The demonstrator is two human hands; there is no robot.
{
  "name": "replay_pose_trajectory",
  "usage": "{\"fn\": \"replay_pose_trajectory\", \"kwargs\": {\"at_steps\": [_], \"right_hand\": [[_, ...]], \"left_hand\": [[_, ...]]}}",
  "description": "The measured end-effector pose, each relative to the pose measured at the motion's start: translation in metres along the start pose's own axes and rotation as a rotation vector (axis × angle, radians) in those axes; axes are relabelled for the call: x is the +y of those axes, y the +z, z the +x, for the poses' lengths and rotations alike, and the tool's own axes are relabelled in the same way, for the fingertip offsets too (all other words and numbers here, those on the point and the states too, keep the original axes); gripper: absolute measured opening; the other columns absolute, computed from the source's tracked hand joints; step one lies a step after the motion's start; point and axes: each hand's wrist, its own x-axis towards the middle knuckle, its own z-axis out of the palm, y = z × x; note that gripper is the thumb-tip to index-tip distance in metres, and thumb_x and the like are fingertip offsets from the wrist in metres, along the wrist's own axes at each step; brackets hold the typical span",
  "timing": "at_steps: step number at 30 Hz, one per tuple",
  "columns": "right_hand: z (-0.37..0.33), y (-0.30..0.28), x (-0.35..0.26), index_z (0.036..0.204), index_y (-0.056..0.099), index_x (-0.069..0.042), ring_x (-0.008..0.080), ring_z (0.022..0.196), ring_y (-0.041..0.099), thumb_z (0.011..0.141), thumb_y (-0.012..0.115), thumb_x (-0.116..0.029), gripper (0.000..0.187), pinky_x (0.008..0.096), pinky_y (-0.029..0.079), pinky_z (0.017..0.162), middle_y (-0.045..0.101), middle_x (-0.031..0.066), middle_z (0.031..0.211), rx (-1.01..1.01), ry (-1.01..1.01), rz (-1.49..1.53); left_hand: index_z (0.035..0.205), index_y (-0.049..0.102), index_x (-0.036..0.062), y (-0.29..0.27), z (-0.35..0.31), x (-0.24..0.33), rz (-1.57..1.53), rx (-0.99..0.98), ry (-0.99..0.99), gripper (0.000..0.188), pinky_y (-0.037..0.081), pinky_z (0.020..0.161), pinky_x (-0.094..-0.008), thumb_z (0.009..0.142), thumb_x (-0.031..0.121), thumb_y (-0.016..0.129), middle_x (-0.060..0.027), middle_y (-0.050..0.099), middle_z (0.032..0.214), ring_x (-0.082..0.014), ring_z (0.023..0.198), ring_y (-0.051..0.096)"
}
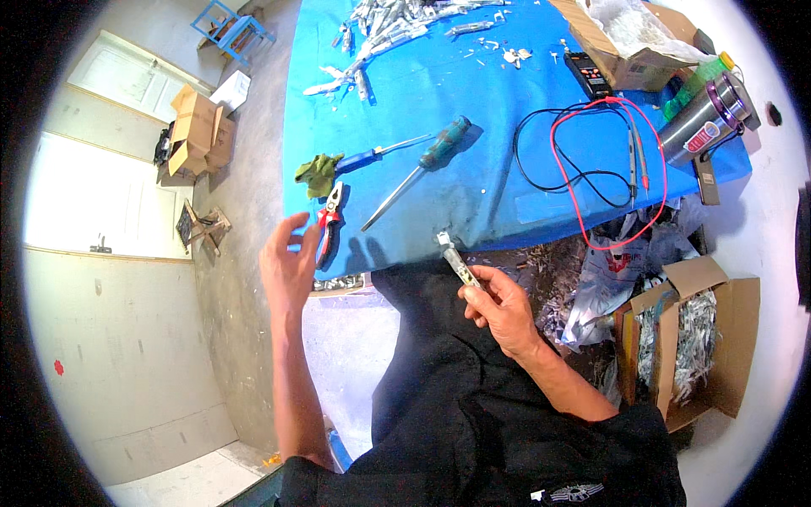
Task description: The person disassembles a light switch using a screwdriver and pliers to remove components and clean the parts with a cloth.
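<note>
Over the table's near-left edge, my left hand (290,258) has its fingers apart and slightly curled, with nothing seen in them. Close by its fingertips lie red-handled pliers (330,221); whether they touch is hard to tell. My right hand (500,311) grips a slim, silvery strip-shaped part (457,262) by its lower end, and its far tip reaches over the table edge. A long screwdriver with a teal translucent handle (446,142) lies ahead. To its left are a blue-handled screwdriver (359,160) and a crumpled green cloth (318,175).
A pile of silvery strips (389,29) covers the far side of the blue-covered table (473,182). On the right are a multimeter (587,76) with looped red and black leads, a steel flask (703,122) and a cardboard box (646,63). Another box (735,338) with shiny scraps stands below.
</note>
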Motion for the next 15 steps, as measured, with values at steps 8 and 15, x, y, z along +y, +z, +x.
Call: {"fn": "replay_pose_trajectory", "kwargs": {"at_steps": [8, 15], "right_hand": [[0.01, 0.013, 0.002, 0.148, 0.053, -0.002, 0.009, 0.083, 0.065, 0.107, 0.057, -0.018, 0.044, 0.0227, 0.051, 0.065, 0.071, 0.0066, 0.117, -0.082, 0.056, 0.009], [0.018, 0.028, 0.007, 0.15, 0.051, 0.0, 0.0085, 0.084, 0.064, 0.108, 0.058, -0.018, 0.047, 0.0231, 0.051, 0.067, 0.072, 0.0085, 0.12, -0.127, 0.056, -0.093]], "left_hand": [[0.137, 0.069, 0.0091, 0.053, 0.085, -0.061, 0.321, 0.031, 0.331, 0.041, 0.053, 0.105, -0.0436, 0.097, 0.017, 0.07, -0.0193, 0.061, 0.147, -0.0351, 0.124, 0.067], [0.122, 0.074, 0.0025, 0.059, 0.109, -0.094, 0.197, -0.029, 0.129, 0.029, 0.057, 0.094, -0.042, 0.094, 0.007, 0.07, -0.0187, 0.074, 0.117, -0.0333, 0.105, 0.073]]}}
